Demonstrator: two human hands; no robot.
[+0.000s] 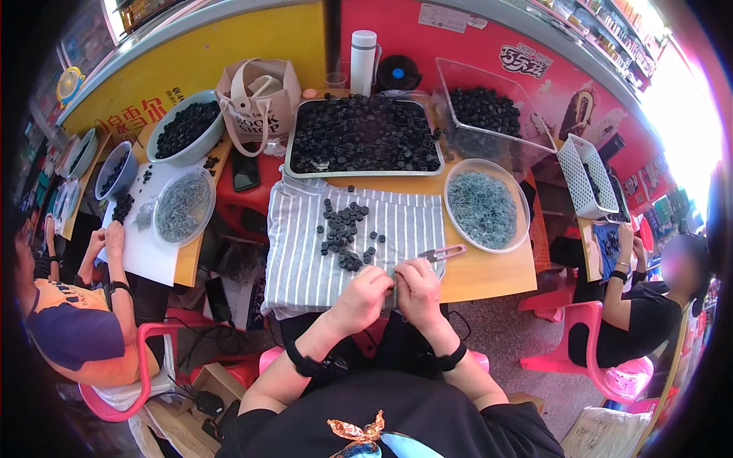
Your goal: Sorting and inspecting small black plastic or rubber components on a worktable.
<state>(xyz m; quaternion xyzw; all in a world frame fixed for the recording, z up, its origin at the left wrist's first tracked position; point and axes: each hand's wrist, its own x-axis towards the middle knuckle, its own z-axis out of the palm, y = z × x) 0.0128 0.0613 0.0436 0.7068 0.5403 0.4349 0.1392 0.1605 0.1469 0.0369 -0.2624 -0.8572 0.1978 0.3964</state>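
Note:
At the near edge of the grey-and-white striped cloth (294, 267), my left hand (362, 299) and my right hand (418, 290) are close together. Both are closed, fingertips pinched toward each other. Whatever sits between them is too small and covered to make out. A loose pile of small black round parts (343, 229) lies on the cloth just beyond my hands. Right beside my right hand rests a small tool with a pink looped handle (447, 252), its tip pointing left.
Beyond the cloth stands a tray (366, 174) heaped with black parts. To its right are a clear bin (500, 136) of black parts and a round tub (525, 221) of clear bits. A tote bag (286, 80) and white bottle (363, 61) stand behind. People sit at both sides.

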